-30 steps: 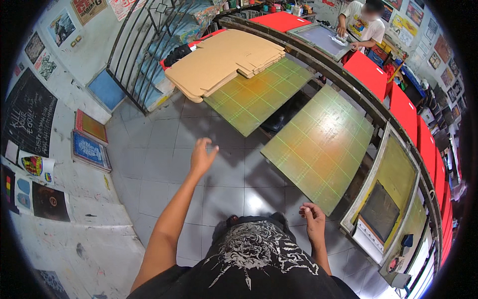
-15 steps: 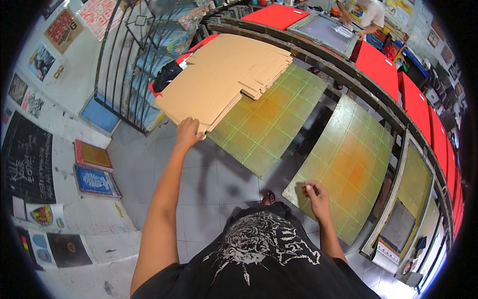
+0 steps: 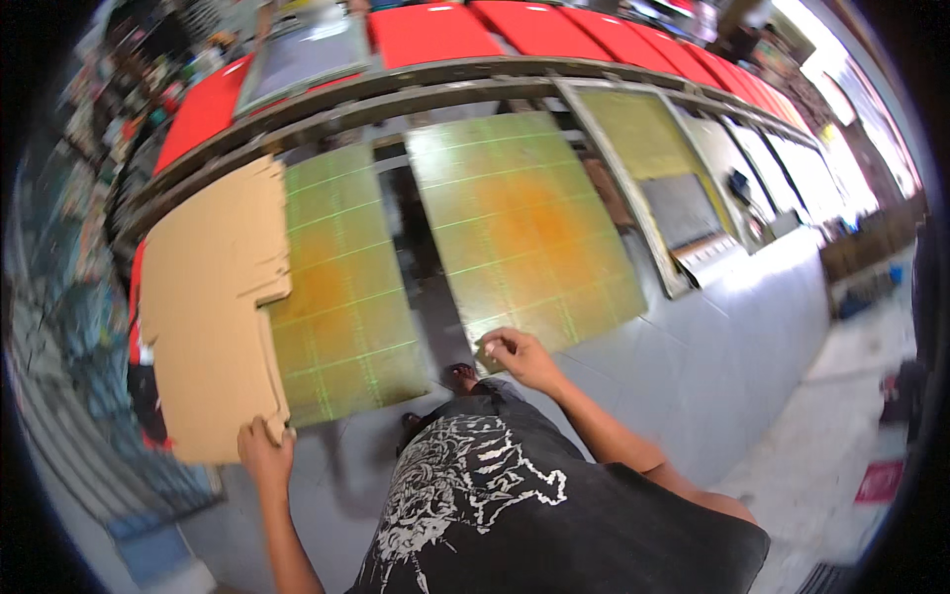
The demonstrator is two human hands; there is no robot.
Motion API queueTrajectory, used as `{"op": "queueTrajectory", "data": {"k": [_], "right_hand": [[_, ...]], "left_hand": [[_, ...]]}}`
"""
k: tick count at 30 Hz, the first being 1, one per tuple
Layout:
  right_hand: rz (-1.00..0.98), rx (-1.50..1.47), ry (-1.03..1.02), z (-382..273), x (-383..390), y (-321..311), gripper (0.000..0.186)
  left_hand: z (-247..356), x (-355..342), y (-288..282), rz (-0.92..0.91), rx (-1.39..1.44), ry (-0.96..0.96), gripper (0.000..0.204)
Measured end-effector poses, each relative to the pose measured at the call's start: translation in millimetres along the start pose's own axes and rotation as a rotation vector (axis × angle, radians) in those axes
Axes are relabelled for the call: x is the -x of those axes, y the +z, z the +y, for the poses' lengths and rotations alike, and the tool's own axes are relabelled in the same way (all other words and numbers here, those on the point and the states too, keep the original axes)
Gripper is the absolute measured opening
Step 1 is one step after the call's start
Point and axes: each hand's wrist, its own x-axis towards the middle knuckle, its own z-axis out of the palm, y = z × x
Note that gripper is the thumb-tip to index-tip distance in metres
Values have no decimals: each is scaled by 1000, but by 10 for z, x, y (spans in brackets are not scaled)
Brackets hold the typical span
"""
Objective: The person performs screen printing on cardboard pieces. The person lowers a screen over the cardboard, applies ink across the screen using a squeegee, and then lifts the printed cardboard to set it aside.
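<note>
A stack of flat brown die-cut cardboard sheets [image 3: 208, 307] lies on the left part of a greenish board [image 3: 346, 287] marked with bright green lines and an orange stain. My left hand [image 3: 265, 450] is closed over the near corner of the stack, thumb at its edge. My right hand [image 3: 524, 359] hovers by the near left corner of a second green-lined board [image 3: 524, 228], fingers curled together; whatever is between them, if anything, is too small to make out.
Beyond a long dark rail [image 3: 346, 117] stand several red panels [image 3: 435, 35] and a framed screen [image 3: 302, 59]. Another framed screen [image 3: 623, 124], with a dark sheet and a metal-edged piece on it, lies to the right. A gap separates the two boards. My feet are just below them.
My view has swung to the right, so the boards and stack now sit further left. My left hand stays at the stack's corner; my right hand stays near the second board's corner.
</note>
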Motion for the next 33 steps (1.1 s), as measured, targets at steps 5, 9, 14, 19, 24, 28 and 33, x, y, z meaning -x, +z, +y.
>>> {"op": "queueTrajectory", "data": {"k": [5, 9, 14, 19, 24, 28, 33], "right_hand": [[269, 11, 119, 246, 888, -129, 24], [492, 64, 128, 411, 1291, -657, 24], [664, 103, 147, 548, 1552, -1570, 25], [1153, 306, -12, 690, 1908, -3582, 29], [1320, -107, 8, 605, 1867, -5102, 33], [1190, 54, -122, 280, 1451, -5020, 28], [684, 181, -166, 372, 1174, -3700, 21]], "left_hand": [[243, -13, -20, -33, 100, -50, 58], [774, 5, 58, 54, 315, 64, 61], [1081, -242, 274, 151, 278, 59, 50], [2394, 27, 399, -130, 775, 20, 42], [4491, 96, 851, -642, 1549, 36, 44], [5425, 90, 843, -899, 1718, -12, 41], [4440, 149, 855, -327, 1237, -6, 43]]}}
